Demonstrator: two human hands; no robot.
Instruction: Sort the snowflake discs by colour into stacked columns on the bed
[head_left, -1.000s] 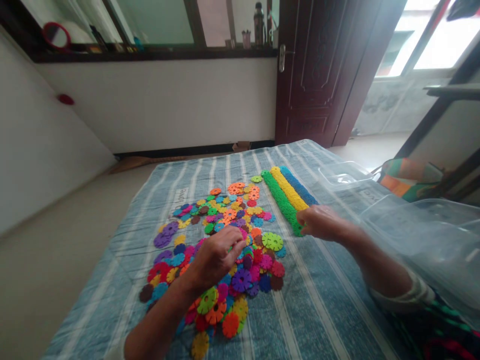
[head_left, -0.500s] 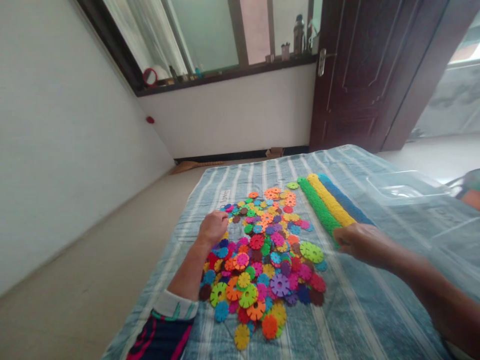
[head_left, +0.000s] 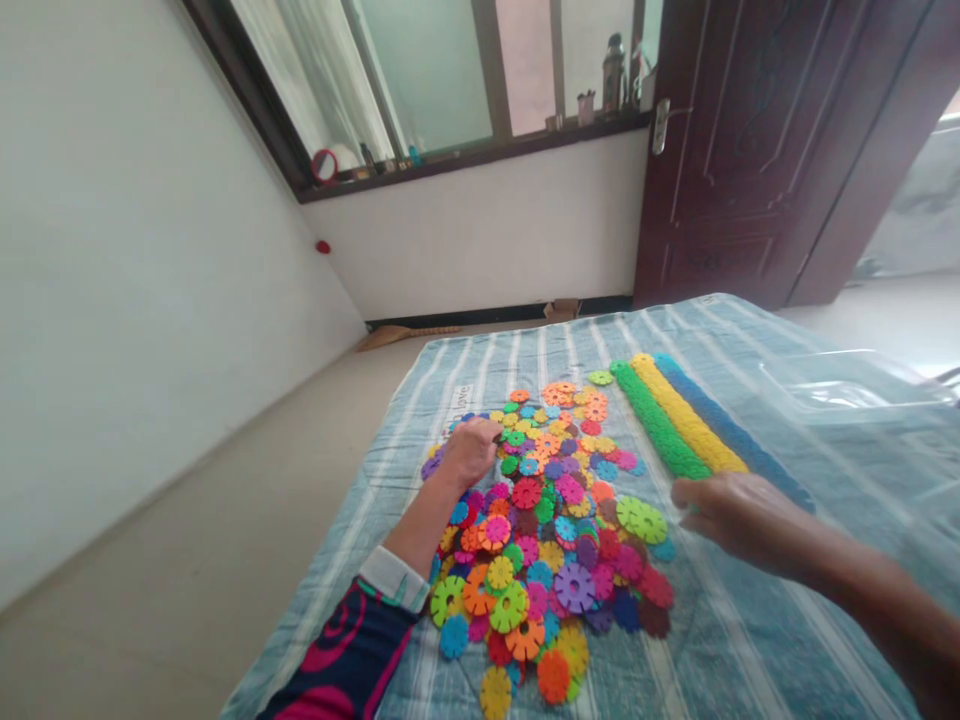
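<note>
A loose heap of colourful notched plastic discs (head_left: 525, 492) lies spread on the striped cloth (head_left: 720, 620). My left hand (head_left: 471, 452) is over the far left part of the heap, fingers curled and pinched together among small discs; whatever they grip is hidden. To the right of the heap lie three long rows of overlapping discs: a green row (head_left: 660, 420), a yellow row (head_left: 686, 412) and a blue row (head_left: 727, 430). My right hand (head_left: 724, 505) is closed at the near end of the green and yellow rows, covering part of them. I cannot see what is in its fingers.
A clear plastic box (head_left: 847, 385) stands at the right of the cloth. One lime disc (head_left: 600, 378) lies by the green row's far end. Beyond are a windowsill (head_left: 480, 152) with small items and a dark red door (head_left: 720, 200). A wall (head_left: 150, 250) rises at left.
My left hand has moved right, further over the heap. My right hand has shifted slightly toward me relative to the rows. The camera view has turned a little left.
</note>
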